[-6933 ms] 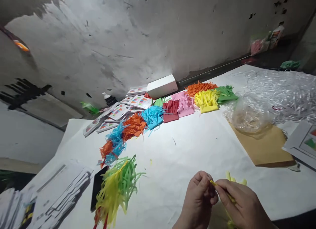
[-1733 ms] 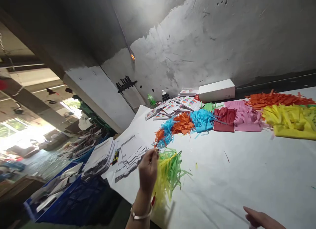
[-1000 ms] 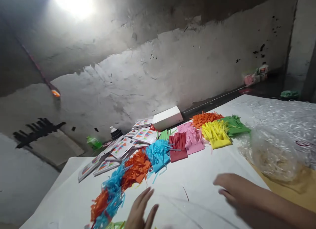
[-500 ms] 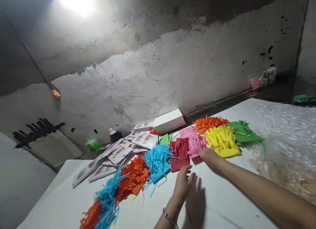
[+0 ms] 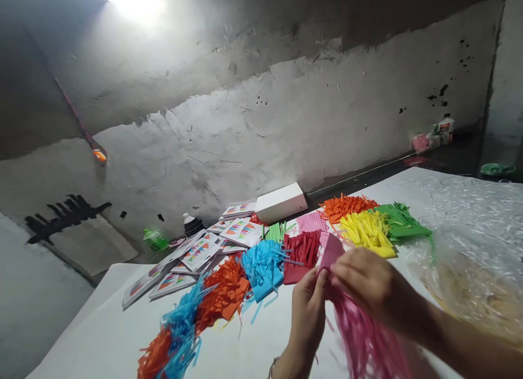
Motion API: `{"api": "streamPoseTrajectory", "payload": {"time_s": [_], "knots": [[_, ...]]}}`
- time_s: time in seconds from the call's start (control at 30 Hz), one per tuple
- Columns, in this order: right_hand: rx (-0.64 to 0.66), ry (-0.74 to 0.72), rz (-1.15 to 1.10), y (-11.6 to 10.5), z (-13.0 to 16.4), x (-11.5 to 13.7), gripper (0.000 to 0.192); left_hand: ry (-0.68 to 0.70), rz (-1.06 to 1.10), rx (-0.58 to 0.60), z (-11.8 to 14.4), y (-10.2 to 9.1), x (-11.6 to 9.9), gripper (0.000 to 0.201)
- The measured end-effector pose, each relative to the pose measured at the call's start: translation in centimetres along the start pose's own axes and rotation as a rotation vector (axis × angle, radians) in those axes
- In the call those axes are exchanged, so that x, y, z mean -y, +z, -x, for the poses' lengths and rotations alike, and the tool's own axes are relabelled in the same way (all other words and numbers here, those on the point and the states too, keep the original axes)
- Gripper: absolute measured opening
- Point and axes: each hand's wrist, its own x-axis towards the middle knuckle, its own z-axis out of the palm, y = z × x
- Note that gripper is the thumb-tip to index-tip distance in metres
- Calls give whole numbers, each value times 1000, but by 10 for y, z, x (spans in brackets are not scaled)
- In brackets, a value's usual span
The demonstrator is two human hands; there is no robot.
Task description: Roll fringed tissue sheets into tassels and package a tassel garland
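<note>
A pink fringed paper tassel is raised above the table between both hands, its cut strips hanging down and smeared by motion. My left hand pinches its flat band between thumb and fingers. From the other side, my right hand grips the same band with curled fingers. Just behind them lies a dark red fringed tassel, with a blue one beside it on the left. Yellow, green and orange fringed tassels lie beyond my right hand.
Flat packs with bunting pictures are heaped at the left back, beside a white box. More orange tassels and blue tassels trail toward the front left. Clear plastic bags cover the right side. A grey wall stands behind.
My right hand has lifted the pink tassel off the table and brought it nearer, strips now hanging down. My left hand has gone from open to pinching its band.
</note>
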Motion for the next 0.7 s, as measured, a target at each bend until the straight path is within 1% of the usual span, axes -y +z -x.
{"api": "streamPoseTrajectory", "payload": {"time_s": [0.07, 0.1, 0.13, 0.2, 0.23, 0.27, 0.33, 0.4, 0.47, 0.6, 0.7], "knots": [[0, -11, -27, -3, 19, 30, 20, -205, 273, -11, 29, 5, -7, 55], [0, -9, -32, -4, 28, 41, 23, -297, 420, 9, 42, 7, -9, 57], [6, -1, -49, -4, 38, 50, 27, -360, 542, 49, 55, 8, -9, 60], [21, 55, -154, -7, 54, 61, 32, -397, 658, 139, 77, 10, -6, 63], [24, 116, -238, -10, 61, 65, 33, -394, 669, 147, 87, 11, -3, 63], [24, 194, -323, -13, 68, 69, 32, -382, 654, 127, 96, 12, 0, 63], [12, 351, -461, -19, 77, 76, 25, -340, 585, 51, 114, 15, 8, 61], [7, 465, -539, -23, 85, 85, 20, -278, 497, 9, 130, 20, 14, 55], [33, 522, -590, -23, 93, 94, 22, -243, 427, 10, 142, 24, 16, 49], [116, 540, -663, -17, 114, 109, 33, -258, 353, -2, 158, 27, 14, 44], [146, 653, -685, -13, 125, 118, 29, -279, 333, -3, 169, 27, 14, 44]]}}
